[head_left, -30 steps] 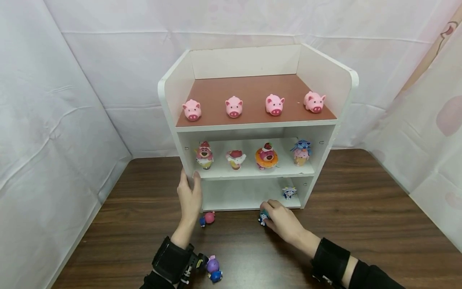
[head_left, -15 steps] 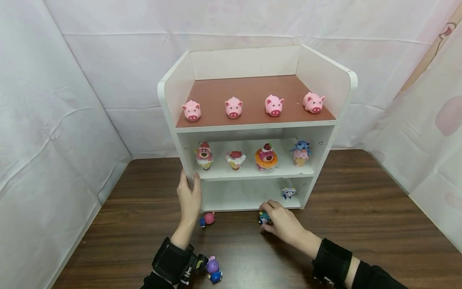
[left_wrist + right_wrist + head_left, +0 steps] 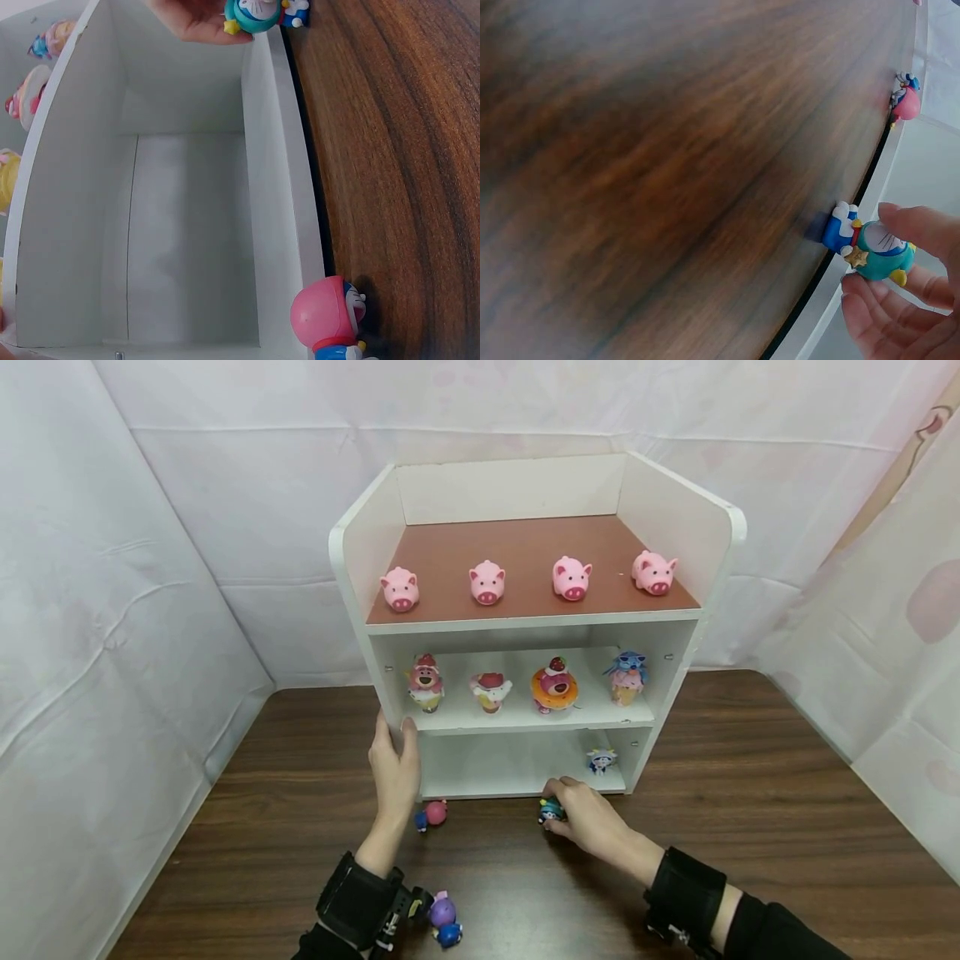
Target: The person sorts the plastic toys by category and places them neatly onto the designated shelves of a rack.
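Observation:
My right hand (image 3: 588, 817) pinches a small cat figurine (image 3: 881, 249) with a teal hood, white whiskered face and blue body, thumb on one side of its head and fingers on the other. It is at the front edge of the shelf's lowest board. My left hand (image 3: 395, 770) rests against the left side of the white shelf unit (image 3: 517, 628), fingers pointing up and thumb apart. A pink-hooded figurine (image 3: 324, 315) stands on the table below that hand, by the shelf's front edge. Close to my left wrist is a purple-headed figurine (image 3: 444, 914).
Several pink pig figures (image 3: 487, 582) line the brown top. On the middle board stand several figurines, among them a bear in an orange ring (image 3: 554, 687). One small horned figurine (image 3: 601, 760) is at the right of the lowest board. White cloth (image 3: 112, 610) hangs around.
My right thumb has shifted lower on the teal-hooded figurine, and more of its hood shows between the fingers. My left hand has stayed on the shelf's side.

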`<state>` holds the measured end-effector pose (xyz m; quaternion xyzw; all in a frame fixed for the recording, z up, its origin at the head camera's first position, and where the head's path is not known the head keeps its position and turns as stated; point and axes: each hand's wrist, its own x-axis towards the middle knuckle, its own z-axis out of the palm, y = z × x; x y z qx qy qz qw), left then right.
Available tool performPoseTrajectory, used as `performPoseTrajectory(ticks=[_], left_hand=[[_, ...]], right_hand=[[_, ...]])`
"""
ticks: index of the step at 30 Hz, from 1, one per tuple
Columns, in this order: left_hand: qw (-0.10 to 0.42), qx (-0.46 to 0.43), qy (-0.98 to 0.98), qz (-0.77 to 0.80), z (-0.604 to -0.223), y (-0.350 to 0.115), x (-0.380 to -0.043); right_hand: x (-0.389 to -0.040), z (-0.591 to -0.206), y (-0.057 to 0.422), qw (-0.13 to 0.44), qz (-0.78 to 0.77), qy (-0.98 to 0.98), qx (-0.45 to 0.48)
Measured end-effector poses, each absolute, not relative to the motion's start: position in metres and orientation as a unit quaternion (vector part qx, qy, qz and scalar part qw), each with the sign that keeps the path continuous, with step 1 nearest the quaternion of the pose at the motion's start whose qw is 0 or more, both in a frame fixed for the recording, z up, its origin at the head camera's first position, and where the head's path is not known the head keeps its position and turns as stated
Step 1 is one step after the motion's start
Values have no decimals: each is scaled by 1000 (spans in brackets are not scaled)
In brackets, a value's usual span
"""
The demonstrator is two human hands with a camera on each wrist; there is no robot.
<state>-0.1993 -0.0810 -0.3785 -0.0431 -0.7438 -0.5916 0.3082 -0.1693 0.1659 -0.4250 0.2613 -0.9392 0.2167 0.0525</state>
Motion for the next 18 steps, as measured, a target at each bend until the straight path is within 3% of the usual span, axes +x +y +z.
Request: performPoseTrajectory(ticks=[7, 18], left_hand=[[302, -40, -744, -594, -378, -81, -199], [301, -37, -746, -593, -379, -81, -200]], right_hand=[[-175, -422, 167, 27, 232, -935, 266], [-191, -408, 168, 67, 242, -932, 260]])
